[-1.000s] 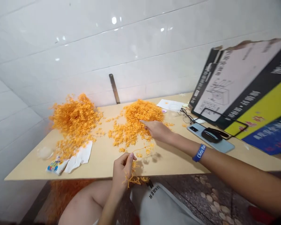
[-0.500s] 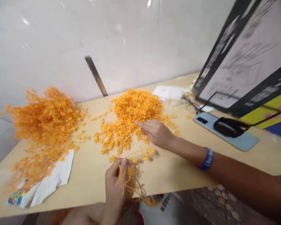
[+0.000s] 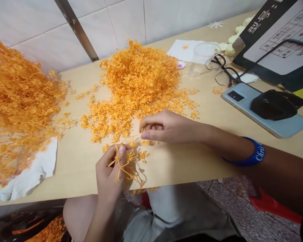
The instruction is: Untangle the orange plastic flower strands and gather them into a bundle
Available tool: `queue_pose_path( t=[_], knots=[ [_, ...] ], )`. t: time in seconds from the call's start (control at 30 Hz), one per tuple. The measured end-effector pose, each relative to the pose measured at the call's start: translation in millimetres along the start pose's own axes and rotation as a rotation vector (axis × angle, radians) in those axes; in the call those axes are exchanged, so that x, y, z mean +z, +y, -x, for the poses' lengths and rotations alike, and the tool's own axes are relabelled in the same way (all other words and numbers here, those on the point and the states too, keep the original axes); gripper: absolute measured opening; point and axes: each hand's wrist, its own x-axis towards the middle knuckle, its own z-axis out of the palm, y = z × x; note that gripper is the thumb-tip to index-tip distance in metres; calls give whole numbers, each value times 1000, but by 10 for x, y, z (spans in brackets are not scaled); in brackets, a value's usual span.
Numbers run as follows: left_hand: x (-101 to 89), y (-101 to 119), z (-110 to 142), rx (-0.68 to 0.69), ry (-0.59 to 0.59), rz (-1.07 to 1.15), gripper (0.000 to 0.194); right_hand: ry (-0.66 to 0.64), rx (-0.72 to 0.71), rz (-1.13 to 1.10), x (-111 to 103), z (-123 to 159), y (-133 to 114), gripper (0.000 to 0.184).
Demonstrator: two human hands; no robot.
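Near the table's front edge my left hand (image 3: 109, 169) is closed around a branched orange plastic flower sprig (image 3: 126, 164), its thumb on top. The sprig's bare forked stems and a few blossoms stick out past the fingers. To its right my right hand (image 3: 170, 127) pinches, thumb against fingers, at the end of a thin branch running from the left hand; the very tip is hidden by the fingers. Just beyond both hands lies a heaped pile of small orange plastic flowers (image 3: 143, 74), with loose ones spread around it.
A large bundle of orange sprigs (image 3: 22, 97) lies at left, partly on a white crumpled sheet (image 3: 44, 168). At right are a light blue phone (image 3: 267, 129) with a black object (image 3: 274, 104) on it, glasses (image 3: 228, 75) and a printed box (image 3: 275, 40). A bag with orange pieces (image 3: 50, 230) stands below.
My right hand has come away from the flower pile, toward my left hand, and now pinches the sprig's branch. My left hand keeps its hold on the sprig. The view has shifted and sharpened.
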Motion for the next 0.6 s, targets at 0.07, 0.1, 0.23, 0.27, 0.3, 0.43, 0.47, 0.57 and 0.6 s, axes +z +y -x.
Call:
queue_pose_path(
  t=[0.07, 0.1, 0.23, 0.27, 0.3, 0.43, 0.47, 0.57, 0.6],
  knots=[
    [-15, -36, -21, 13, 2, -11, 36, -135, -38, 30, -30, -6, -11, 25],
    [-27, -59, -29, 19, 3, -17, 37, -156, -55, 46, -45, -6, -16, 25],
    [-84, -154, -37, 45, -46, -31, 40, -3, -108, 144, -122, 38, -42, 27],
    [-98, -170, -33, 44, -70, -31, 40, 45, -126, 184, -154, 61, -52, 29],
    [-110, -180, -28, 37, -86, -24, 41, 93, -136, 220, -194, 89, -62, 30],
    [-132, -165, 1, -45, 20, 98, 42, 679, -75, 283, -371, 189, -107, 44],
    [-130, -153, 8, -60, 40, 126, 41, 863, -80, 285, -394, 196, -114, 45],
    [-120, -139, 19, -84, 31, 164, 38, 888, -190, 388, -341, 152, -104, 36],
    [-119, -147, 19, -90, 23, 178, 37, 775, -234, 455, -291, 124, -88, 33]
  ],
)
